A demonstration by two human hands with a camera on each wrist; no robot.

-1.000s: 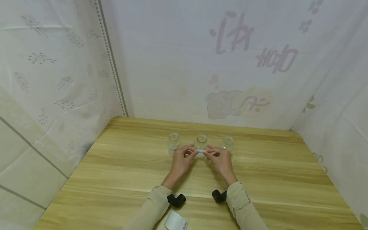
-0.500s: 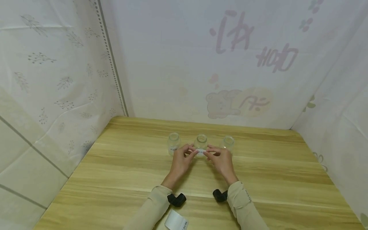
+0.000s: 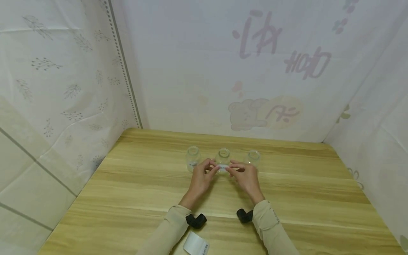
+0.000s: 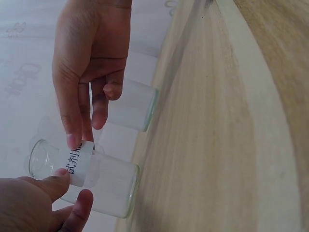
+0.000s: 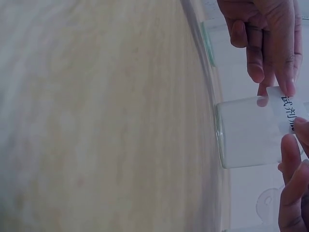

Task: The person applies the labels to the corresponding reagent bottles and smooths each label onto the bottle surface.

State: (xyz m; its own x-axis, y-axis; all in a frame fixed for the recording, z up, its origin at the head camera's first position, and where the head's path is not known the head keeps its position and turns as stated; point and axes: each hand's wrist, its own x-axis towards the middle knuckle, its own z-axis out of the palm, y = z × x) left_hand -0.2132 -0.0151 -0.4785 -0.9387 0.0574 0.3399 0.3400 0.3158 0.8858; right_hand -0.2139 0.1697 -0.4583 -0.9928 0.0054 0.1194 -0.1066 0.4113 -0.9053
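Three clear glass bottles without caps stand in a row on the wooden table. Both hands are at the middle bottle (image 3: 224,155), on either side of a white label (image 3: 223,168) with dark printed characters. My left hand (image 3: 200,177) pinches the label's left end, thumb in front; my right hand (image 3: 247,177) does likewise at the right end. Seen from the left wrist, the label (image 4: 83,166) lies across the upper body of the bottle (image 4: 116,181). How firmly it sticks there cannot be told. The left bottle (image 3: 192,154) bears a similar label. My right hand partly hides the right bottle (image 3: 254,158).
Near the front edge, beside the left sleeve, lies a white label sheet (image 3: 193,243) with print at one end. Black elbow-shaped pieces (image 3: 196,221) sit at both wrists. Patterned cloth (image 3: 191,71) hangs behind the table (image 3: 143,184) and along its sides.
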